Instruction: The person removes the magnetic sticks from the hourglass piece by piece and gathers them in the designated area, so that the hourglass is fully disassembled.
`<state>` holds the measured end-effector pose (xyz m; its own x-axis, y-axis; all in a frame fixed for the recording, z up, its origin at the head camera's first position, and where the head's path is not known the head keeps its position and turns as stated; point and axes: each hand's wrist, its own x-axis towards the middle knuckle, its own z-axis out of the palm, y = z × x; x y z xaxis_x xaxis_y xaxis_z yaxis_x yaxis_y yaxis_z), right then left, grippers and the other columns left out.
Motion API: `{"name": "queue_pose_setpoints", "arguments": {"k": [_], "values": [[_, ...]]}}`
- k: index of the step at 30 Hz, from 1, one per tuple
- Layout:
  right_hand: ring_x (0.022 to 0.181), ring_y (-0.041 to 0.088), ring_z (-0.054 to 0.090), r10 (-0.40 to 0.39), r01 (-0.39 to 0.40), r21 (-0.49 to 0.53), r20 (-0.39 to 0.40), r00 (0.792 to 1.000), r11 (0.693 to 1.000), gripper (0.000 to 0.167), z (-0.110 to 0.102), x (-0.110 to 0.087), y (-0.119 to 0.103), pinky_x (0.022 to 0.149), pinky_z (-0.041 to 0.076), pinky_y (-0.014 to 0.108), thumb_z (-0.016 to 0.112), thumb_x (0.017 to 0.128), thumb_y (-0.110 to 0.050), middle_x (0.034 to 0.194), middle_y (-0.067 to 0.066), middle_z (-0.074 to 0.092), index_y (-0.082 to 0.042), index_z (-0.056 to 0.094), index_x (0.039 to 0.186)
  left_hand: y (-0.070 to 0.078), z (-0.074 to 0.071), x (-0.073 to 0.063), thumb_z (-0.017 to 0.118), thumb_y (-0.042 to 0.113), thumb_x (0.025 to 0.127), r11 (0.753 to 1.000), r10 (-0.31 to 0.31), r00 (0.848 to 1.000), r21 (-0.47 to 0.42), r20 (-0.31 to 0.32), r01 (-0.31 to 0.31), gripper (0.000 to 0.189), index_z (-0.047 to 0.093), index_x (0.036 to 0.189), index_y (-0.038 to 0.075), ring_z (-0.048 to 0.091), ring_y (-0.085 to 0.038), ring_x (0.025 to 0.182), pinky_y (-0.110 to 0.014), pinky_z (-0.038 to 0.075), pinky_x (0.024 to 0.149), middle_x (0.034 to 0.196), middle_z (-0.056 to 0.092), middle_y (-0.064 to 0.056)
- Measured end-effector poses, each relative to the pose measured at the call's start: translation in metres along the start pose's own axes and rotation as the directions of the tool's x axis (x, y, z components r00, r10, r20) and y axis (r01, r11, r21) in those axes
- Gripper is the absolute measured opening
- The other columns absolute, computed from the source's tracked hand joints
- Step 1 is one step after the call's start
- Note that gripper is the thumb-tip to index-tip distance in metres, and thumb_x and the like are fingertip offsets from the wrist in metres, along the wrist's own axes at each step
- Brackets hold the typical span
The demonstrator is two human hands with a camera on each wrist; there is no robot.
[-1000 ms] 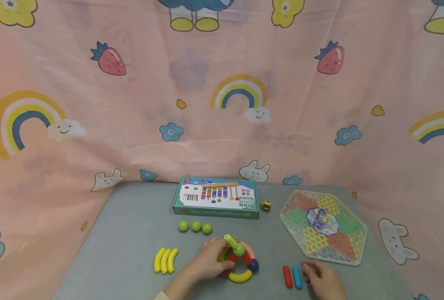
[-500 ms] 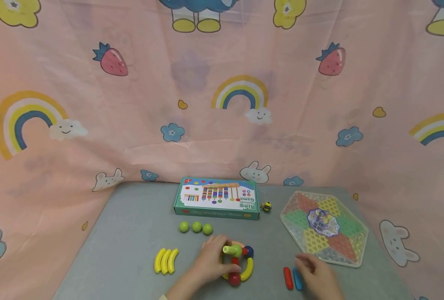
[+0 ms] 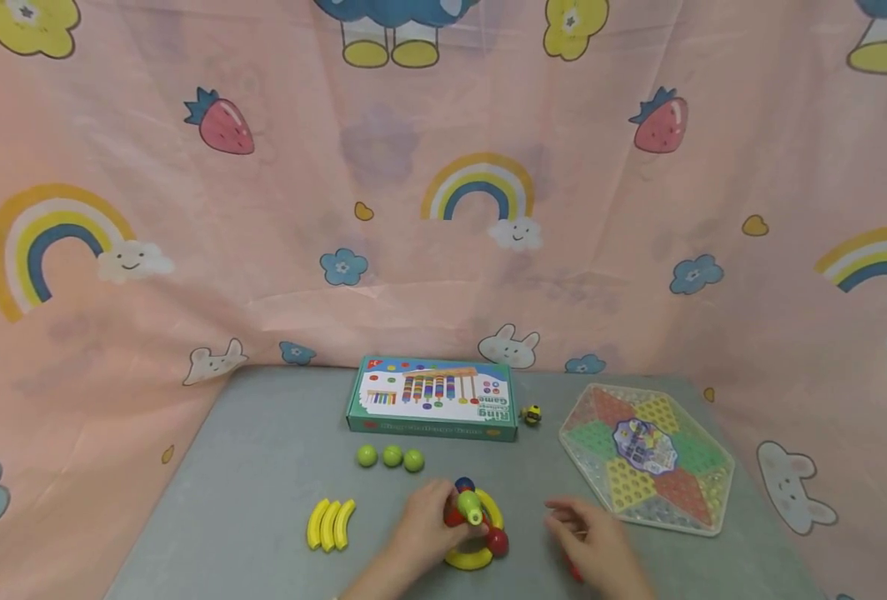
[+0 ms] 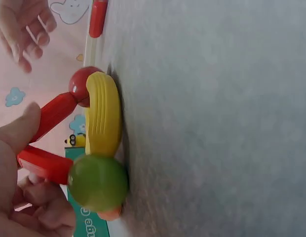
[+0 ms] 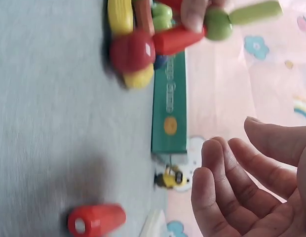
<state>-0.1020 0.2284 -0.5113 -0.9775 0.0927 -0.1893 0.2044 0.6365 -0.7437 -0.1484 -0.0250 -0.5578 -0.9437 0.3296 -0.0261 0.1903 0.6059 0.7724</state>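
My left hand [image 3: 423, 527] grips the upper red sticks of a ball-and-stick toy structure [image 3: 488, 506] standing on the table. In the left wrist view, the base shows a yellow curved stick [image 4: 104, 113] between a red ball [image 4: 80, 85] and a green ball [image 4: 97, 182]. Two red sticks [image 4: 46, 164] slope up from it, with my thumb against them. On top is a green ball [image 5: 218, 23] bearing a light green stick [image 5: 256, 12]. My right hand [image 3: 595, 537] hovers to the right, fingers loosely bent, holding nothing. Below it lies a red stick [image 5: 97, 219]; the blue stick is hidden.
Three yellow curved sticks [image 3: 331, 523] lie at the left. Three green balls [image 3: 392, 456] form a row before a green game box [image 3: 432, 400]. A small yellow-and-black figure [image 3: 532, 414] stands by the box. A hexagonal checkers board [image 3: 649, 458] lies at the right.
My left hand has turned the structure round, so the red ball has come to its right side and the light green stick points toward me. My right hand has moved left, over the loose sticks.
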Motion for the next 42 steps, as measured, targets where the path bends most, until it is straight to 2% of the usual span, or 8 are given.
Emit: {"name": "queue_pose_setpoints", "arguments": {"k": [5,10,18,24,27,33,38,42], "values": [[0.083,0.012,0.067,-0.092,0.088,0.061,0.075,0.993,0.994,0.031,0.01,-0.001,-0.007,0.072,0.057,0.029,0.075,0.09,-0.015,0.095,-0.001,0.072,-0.004,0.069,0.118,0.005,0.002,-0.005,0.085,0.043,0.078,0.995,0.019,1.0,-0.096,0.014,-0.017,0.036,0.059,0.081,0.019,0.048,-0.004,0.061,-0.021,0.042,0.051,0.071,0.055,0.009],[0.086,0.015,0.069,-0.232,0.209,0.156,0.141,0.962,0.965,0.042,0.018,-0.005,-0.014,0.07,0.056,0.023,0.08,0.085,-0.016,0.103,0.005,0.073,-0.002,0.066,0.122,0.009,0.004,-0.008,0.084,0.04,0.08,0.972,0.002,0.997,-0.235,0.076,0.016,0.034,0.06,0.084,0.016,0.055,-0.005,0.054,-0.021,0.045,0.047,0.067,0.059,0.009],[0.1,0.02,0.068,-0.229,0.217,0.254,0.019,0.973,0.943,0.046,0.039,-0.008,-0.028,0.076,0.058,0.024,0.085,0.08,-0.019,0.111,0.005,0.07,-0.01,0.067,0.121,0.002,0.003,-0.008,0.085,0.019,0.08,0.909,-0.011,0.987,-0.409,0.161,0.077,0.028,0.063,0.096,0.013,0.064,-0.01,0.062,-0.022,0.052,0.053,0.081,0.065,0.004],[0.102,0.019,0.069,-0.267,0.264,0.281,-0.028,0.963,0.923,0.028,0.049,-0.011,-0.031,0.08,0.058,0.023,0.08,0.085,-0.012,0.111,0.004,0.069,-0.016,0.07,0.11,-0.005,0.001,-0.01,0.085,0.015,0.08,0.933,0.029,0.982,-0.357,0.187,0.04,0.027,0.065,0.097,0.015,0.061,-0.006,0.066,-0.02,0.051,0.057,0.082,0.066,0.007],[0.103,0.021,0.069,-0.255,0.255,0.268,-0.035,0.966,0.929,0.026,0.051,-0.011,-0.031,0.08,0.058,0.023,0.078,0.087,-0.013,0.112,0.004,0.07,-0.016,0.07,0.112,-0.005,0.0,-0.011,0.085,0.017,0.08,0.952,0.028,0.978,-0.305,0.208,0.037,0.025,0.066,0.097,0.017,0.058,-0.006,0.066,-0.02,0.048,0.057,0.081,0.065,0.009],[0.103,0.023,0.07,-0.192,0.186,0.306,-0.012,0.981,0.934,0.028,0.053,-0.009,-0.032,0.08,0.059,0.023,0.073,0.093,-0.02,0.114,0.01,0.069,-0.008,0.068,0.116,-0.005,0.001,-0.013,0.086,0.015,0.078,0.974,0.019,0.957,-0.223,0.29,0.048,0.026,0.068,0.097,0.02,0.052,-0.007,0.065,-0.021,0.042,0.057,0.075,0.06,0.008],[0.102,0.027,0.072,-0.091,0.068,0.372,0.045,0.995,0.926,0.038,0.05,-0.009,-0.033,0.079,0.06,0.031,0.067,0.097,-0.028,0.113,0.015,0.069,0.001,0.061,0.122,-0.006,0.002,-0.014,0.085,0.015,0.079,0.972,0.026,0.956,-0.229,0.293,0.044,0.025,0.068,0.097,0.019,0.051,-0.007,0.065,-0.022,0.042,0.057,0.075,0.059,0.007],[0.104,0.028,0.071,-0.042,0.033,0.397,0.014,0.999,0.917,0.037,0.05,-0.008,-0.03,0.079,0.06,0.03,0.068,0.097,-0.024,0.115,0.015,0.068,0.001,0.061,0.123,-0.008,0.001,-0.014,0.084,0.015,0.08,0.972,0.025,0.954,-0.228,0.3,0.047,0.024,0.069,0.098,0.018,0.052,-0.007,0.066,-0.022,0.043,0.058,0.077,0.059,0.007]]}}
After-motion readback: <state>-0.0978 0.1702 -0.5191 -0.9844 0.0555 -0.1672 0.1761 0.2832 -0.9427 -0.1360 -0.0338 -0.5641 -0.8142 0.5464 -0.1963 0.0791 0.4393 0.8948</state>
